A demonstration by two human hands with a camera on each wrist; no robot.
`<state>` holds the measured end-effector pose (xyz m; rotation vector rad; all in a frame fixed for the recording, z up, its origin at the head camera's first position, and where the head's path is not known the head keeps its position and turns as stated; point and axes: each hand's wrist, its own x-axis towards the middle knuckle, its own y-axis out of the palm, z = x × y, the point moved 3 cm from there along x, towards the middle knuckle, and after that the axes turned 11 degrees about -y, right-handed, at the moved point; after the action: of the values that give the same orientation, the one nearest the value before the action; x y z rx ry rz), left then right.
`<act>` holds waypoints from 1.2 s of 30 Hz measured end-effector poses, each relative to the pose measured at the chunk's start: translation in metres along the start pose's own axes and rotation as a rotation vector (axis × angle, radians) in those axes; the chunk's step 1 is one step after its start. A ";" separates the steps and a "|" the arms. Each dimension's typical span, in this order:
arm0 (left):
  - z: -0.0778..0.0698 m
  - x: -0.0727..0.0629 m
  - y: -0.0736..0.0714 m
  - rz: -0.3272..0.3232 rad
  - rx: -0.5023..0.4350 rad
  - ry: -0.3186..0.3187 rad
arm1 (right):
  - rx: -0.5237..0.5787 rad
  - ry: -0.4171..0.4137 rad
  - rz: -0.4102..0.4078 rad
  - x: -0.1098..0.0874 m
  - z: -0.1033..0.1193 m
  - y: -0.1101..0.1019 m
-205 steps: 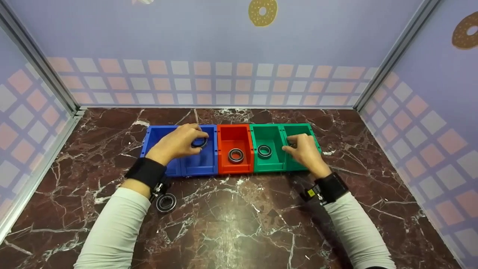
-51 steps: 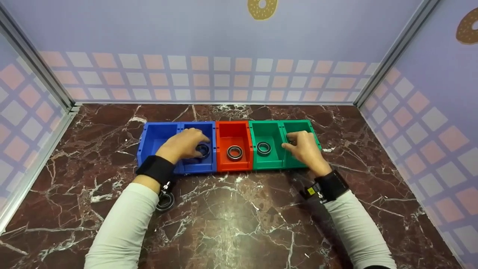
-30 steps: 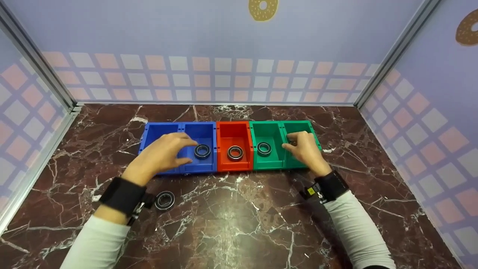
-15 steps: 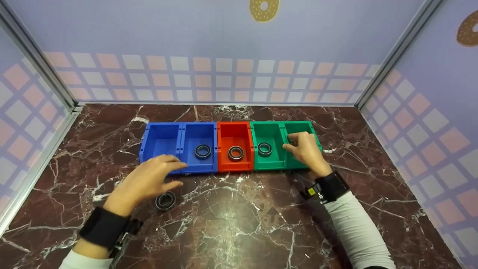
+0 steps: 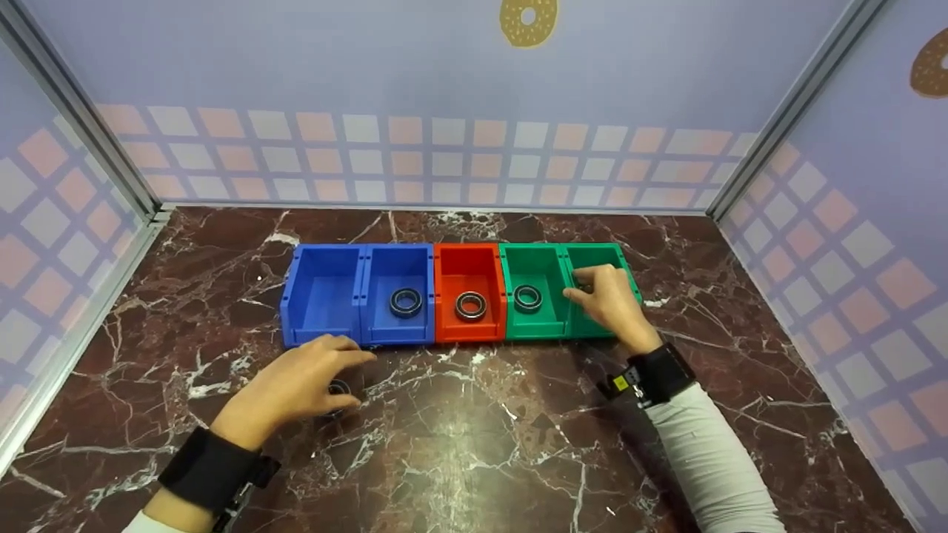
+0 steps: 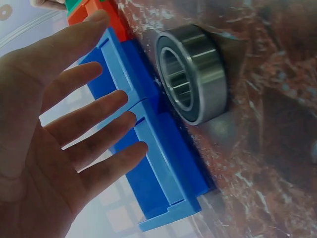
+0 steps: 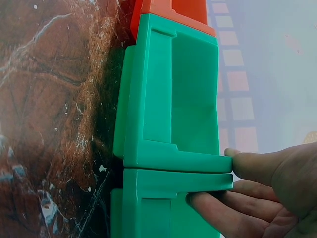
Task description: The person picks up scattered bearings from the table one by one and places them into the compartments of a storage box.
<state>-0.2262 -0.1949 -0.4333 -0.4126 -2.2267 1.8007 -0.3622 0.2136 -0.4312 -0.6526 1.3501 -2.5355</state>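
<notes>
My left hand (image 5: 292, 381), fingers spread and holding nothing, hovers over a ball bearing (image 5: 338, 388) on the table, partly covering it in the head view. In the left wrist view this steel bearing (image 6: 208, 74) stands apart from the fingers. My right hand (image 5: 609, 302) pinches the adjoining side walls of the two green bins (image 7: 178, 166), thumb on one side and fingers on the other. One bearing (image 5: 406, 303) lies in the right blue bin, another bearing (image 5: 470, 306) in the red bin (image 5: 468, 331), and a third bearing (image 5: 527, 298) in the left green bin (image 5: 537, 329).
The bins stand in one row; the left blue bin (image 5: 324, 296) is at its end. Beneath them is a dark red marbled table (image 5: 474, 444). A patterned back wall (image 5: 444, 89) and side walls enclose it.
My left hand has let go of a bearing in the right blue bin, then drawn back towards me and to the left, over the bearing on the table. My right hand has stayed put.
</notes>
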 end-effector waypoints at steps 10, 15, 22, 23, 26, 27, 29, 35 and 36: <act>0.003 -0.001 0.007 0.085 -0.023 -0.038 | 0.004 0.006 -0.002 0.000 -0.001 0.000; 0.005 -0.004 0.010 0.105 -0.038 -0.045 | 0.012 0.012 0.009 -0.001 -0.001 0.000; 0.007 -0.006 0.010 0.095 -0.045 -0.036 | 0.012 0.021 0.007 0.000 -0.001 -0.001; 0.007 -0.006 0.010 0.093 -0.046 -0.034 | 0.012 0.024 0.007 0.000 -0.002 -0.001; 0.007 -0.005 0.011 0.090 -0.050 -0.026 | 0.015 0.027 0.010 -0.001 -0.002 -0.001; 0.007 -0.005 0.011 0.091 -0.052 -0.025 | 0.014 0.026 0.010 0.000 -0.002 0.000; 0.007 -0.005 0.012 0.098 -0.053 -0.026 | 0.011 0.025 0.008 0.000 -0.002 0.000; 0.009 -0.005 0.016 0.117 -0.054 -0.042 | 0.012 0.011 -0.009 0.001 -0.001 0.000; 0.009 -0.006 0.017 0.118 -0.055 -0.041 | 0.012 0.009 -0.011 0.001 -0.001 0.000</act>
<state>-0.2232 -0.2017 -0.4516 -0.5339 -2.3288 1.8242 -0.3637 0.2140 -0.4316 -0.6486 1.3366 -2.5559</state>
